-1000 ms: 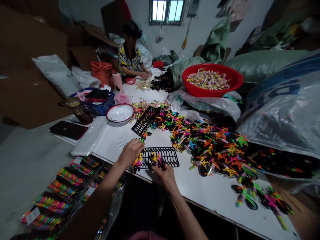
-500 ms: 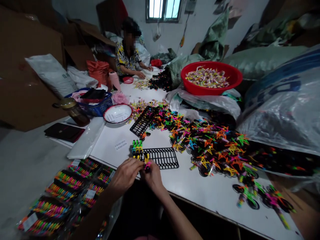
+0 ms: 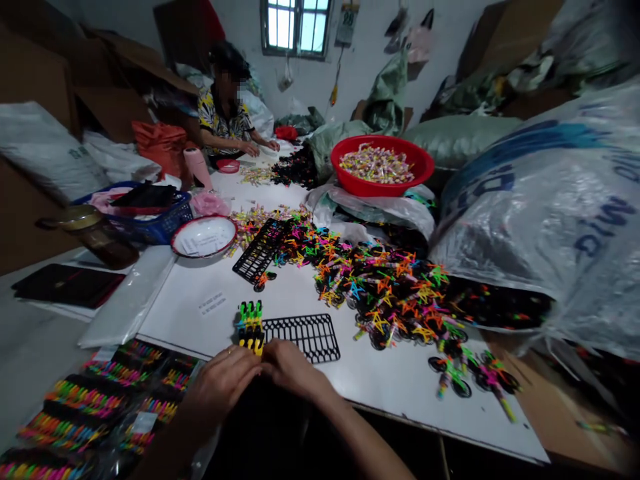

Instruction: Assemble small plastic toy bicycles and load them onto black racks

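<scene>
Near the table's front edge, my left hand and my right hand meet, with fingers bent and closed together. Whatever lies between their fingertips is hidden. Just beyond them is a black slotted rack, lying flat, with green and yellow clips standing at its left end. A second black rack lies at an angle farther back. To the right spreads a big pile of small colourful pieces with black rings.
A white red-rimmed bowl, a blue basket and a jar stand left. A red basin is behind the pile, beside a large plastic bag. Packed bags lie lower left. A person works at the back.
The view has turned right, so things sit farther left. The yellow and pink pieces seen at my fingertips no longer show there, and my hands are closer together.
</scene>
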`<move>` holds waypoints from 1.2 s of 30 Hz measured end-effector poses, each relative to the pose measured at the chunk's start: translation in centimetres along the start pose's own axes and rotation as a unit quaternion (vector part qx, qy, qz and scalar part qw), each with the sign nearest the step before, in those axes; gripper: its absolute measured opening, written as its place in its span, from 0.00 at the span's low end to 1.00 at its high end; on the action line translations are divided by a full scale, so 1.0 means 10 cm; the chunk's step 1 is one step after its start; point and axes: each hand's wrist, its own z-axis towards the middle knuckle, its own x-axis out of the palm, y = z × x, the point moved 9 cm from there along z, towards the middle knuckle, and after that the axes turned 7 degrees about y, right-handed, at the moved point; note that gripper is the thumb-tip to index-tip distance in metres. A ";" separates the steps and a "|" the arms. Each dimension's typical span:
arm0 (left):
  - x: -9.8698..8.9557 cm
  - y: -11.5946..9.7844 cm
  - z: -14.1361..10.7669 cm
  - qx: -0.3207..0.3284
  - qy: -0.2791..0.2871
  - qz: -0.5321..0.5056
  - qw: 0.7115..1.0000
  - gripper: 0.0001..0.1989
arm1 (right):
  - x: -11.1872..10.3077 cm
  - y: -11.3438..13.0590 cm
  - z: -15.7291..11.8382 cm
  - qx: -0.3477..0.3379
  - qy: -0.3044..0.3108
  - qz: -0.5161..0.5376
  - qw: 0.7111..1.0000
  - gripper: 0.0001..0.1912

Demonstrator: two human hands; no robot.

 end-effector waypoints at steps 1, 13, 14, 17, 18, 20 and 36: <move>0.01 -0.03 -0.04 0.006 -0.006 0.001 1.000 0.08 | -0.14 -0.12 -0.04 0.002 0.005 -0.012 1.000 0.10; -0.36 0.04 0.09 -0.047 -0.104 0.010 0.993 0.09 | -1.47 -1.18 -0.17 0.209 -0.155 -0.187 0.947 0.09; -0.40 0.11 0.16 -0.074 -0.116 0.013 0.990 0.10 | -1.41 -1.13 -0.18 0.202 -0.173 -0.144 0.953 0.08; -0.24 0.27 0.40 -0.117 -0.036 0.037 0.992 0.09 | -1.05 -0.95 -0.18 0.149 -0.225 0.121 0.955 0.09; -0.12 0.31 0.47 -0.119 0.015 0.047 0.992 0.07 | -0.87 -0.90 -0.16 0.131 -0.226 0.226 0.938 0.11; 0.12 0.36 0.52 -0.123 0.099 0.062 0.985 0.07 | -0.53 -0.82 -0.10 0.119 -0.212 0.394 0.887 0.13; 0.14 0.45 0.49 -0.125 0.088 -0.064 0.986 0.11 | -0.14 -0.59 0.09 0.113 -0.254 0.338 0.899 0.08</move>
